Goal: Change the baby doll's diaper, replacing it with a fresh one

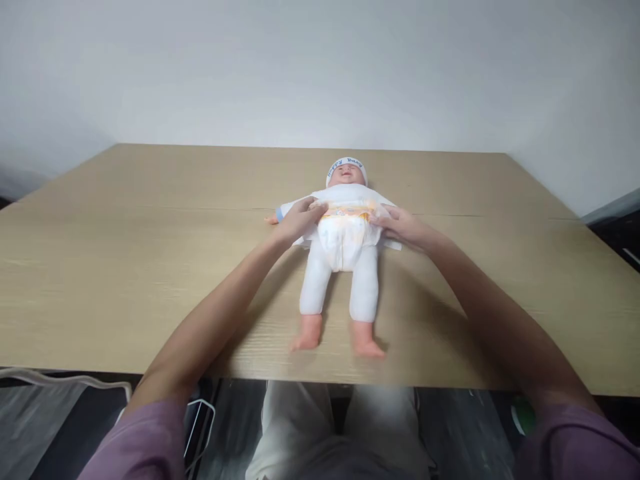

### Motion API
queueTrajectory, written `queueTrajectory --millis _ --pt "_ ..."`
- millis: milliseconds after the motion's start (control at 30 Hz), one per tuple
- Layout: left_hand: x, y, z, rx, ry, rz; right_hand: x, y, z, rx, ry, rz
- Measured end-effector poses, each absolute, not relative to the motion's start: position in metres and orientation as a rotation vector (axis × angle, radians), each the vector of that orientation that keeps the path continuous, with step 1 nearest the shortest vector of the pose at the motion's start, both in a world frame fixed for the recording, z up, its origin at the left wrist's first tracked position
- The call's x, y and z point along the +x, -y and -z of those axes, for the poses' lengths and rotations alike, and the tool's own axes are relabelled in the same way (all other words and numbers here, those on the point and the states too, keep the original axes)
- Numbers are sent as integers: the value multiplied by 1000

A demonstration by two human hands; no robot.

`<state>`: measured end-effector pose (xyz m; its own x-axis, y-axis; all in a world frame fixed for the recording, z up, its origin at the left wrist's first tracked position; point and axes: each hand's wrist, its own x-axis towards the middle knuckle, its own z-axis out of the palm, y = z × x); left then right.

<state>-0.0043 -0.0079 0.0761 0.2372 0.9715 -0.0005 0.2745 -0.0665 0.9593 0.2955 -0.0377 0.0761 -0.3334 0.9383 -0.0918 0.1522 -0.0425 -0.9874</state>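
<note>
A baby doll [364, 287] lies on its back on the wooden table, feet toward me, in white clothes and a white cap [346, 162] with lettering. Around its hips is a white diaper [343, 240] with an orange band at the waist. My left hand [304, 217] has its fingers closed on the diaper's waist edge at the left side. On the opposite side my right hand [397, 221] pinches the other edge of the waist. Both thumbs lie toward the doll's belly. The fingertips under the edges are partly hidden.
The wooden table [150, 267] reaches back to a pale wall [300, 73]. Its front edge runs just past the doll's feet, with my legs [300, 420] below. A pale cable [65, 380] hangs at the lower left. Something dark stands at the right edge.
</note>
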Motion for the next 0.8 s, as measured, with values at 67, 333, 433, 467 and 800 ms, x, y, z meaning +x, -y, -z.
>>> queueTrajectory --millis 67,333,433,467,800 --pt "-6 13 -86 1744 -1378 -969 309 44 -78 -1193 1578 -1438" --pt "43 39 -113 2628 -1204 -1035 346 74 -34 -1495 1783 -768" --pt "63 39 -105 2764 -990 -840 347 89 -19 -1553 1864 -387" --pt "67 38 -101 2789 -979 -793 347 92 -17 -1569 1871 -318" --pt "79 40 -99 2829 -1178 -564 343 89 -15 -1733 1758 -426"
